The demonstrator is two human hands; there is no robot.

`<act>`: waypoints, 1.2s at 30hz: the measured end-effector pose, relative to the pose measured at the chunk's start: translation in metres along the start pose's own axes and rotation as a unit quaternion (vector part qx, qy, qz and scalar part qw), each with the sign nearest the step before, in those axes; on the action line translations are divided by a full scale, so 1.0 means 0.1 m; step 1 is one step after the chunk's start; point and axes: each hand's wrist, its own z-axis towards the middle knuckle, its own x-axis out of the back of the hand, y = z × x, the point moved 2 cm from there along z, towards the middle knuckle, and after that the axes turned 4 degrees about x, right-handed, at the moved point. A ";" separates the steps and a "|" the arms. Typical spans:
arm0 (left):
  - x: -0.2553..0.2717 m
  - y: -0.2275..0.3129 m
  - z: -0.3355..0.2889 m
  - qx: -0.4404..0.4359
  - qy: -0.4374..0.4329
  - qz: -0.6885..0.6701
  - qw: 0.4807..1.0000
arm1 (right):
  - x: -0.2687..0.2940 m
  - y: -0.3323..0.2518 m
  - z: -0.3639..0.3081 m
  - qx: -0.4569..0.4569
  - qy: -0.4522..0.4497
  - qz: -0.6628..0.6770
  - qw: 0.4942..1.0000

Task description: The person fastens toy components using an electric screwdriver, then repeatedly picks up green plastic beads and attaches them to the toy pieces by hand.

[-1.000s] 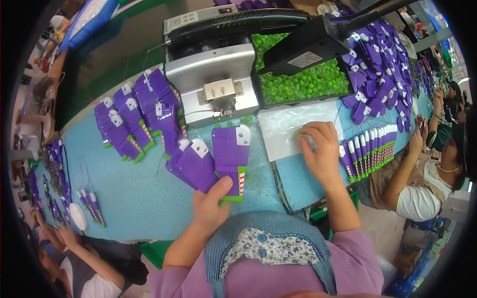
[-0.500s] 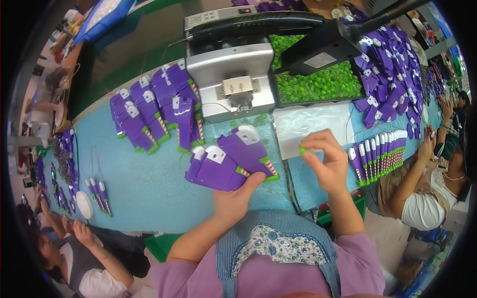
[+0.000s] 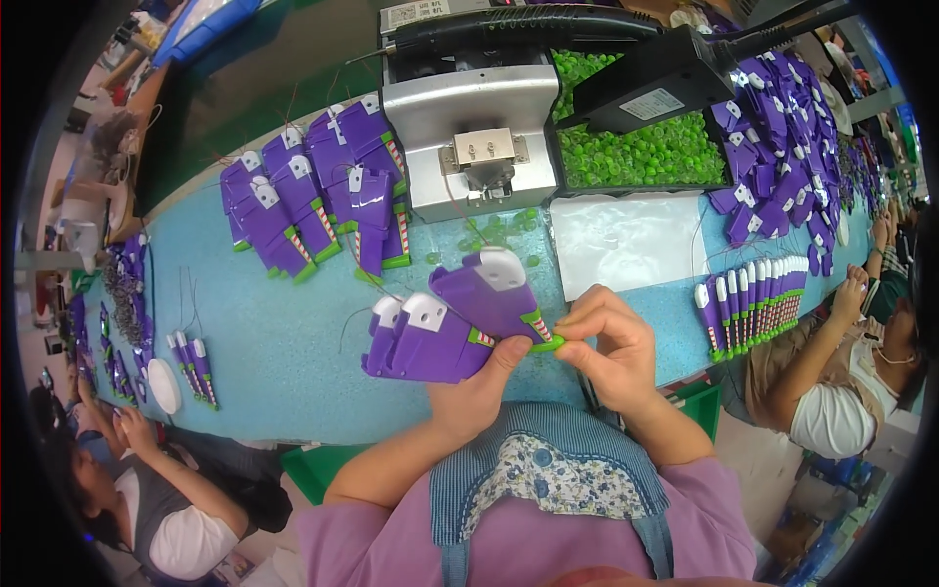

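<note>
My left hand [image 3: 468, 399] is closed around several flat purple plastic pieces [image 3: 421, 350] with white ends, green tips and red-and-white striped edges. One purple piece [image 3: 484, 293] is fanned out to the right of the others. At its green lower corner, my right hand [image 3: 618, 350] pinches a small green piece [image 3: 554, 343] between thumb and fingers. The fingertips partly hide this green piece, and it touches the corner. Beyond my hands, loose green pieces [image 3: 504, 233] lie on the blue tabletop [image 3: 293, 362] in front of a silver and black machine [image 3: 469, 108].
Behind a white sheet [image 3: 631, 245] are heaped green domed pieces [image 3: 641, 157] in a dark tray. Similar purple pieces lie in a group [image 3: 318, 191] at left, a row [image 3: 753, 303] at right and a pile [image 3: 778, 147] at far right. Co-workers sit on both sides.
My right hand has moved left and down, bringing the small green piece to the corner of the fanned-out purple piece. My left hand keeps its hold. The view has shifted slightly.
</note>
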 end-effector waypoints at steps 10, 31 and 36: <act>0.44 0.07 0.03 0.082 0.046 -0.126 0.988 | 0.03 0.03 0.44 0.053 -0.053 -0.125 0.989; 0.98 0.23 0.78 -0.086 0.213 0.428 0.874 | 0.00 0.03 0.35 0.038 -0.001 -0.140 0.989; 1.19 0.15 0.75 0.014 0.223 0.313 0.923 | 0.06 0.04 0.24 0.025 0.019 -0.024 0.999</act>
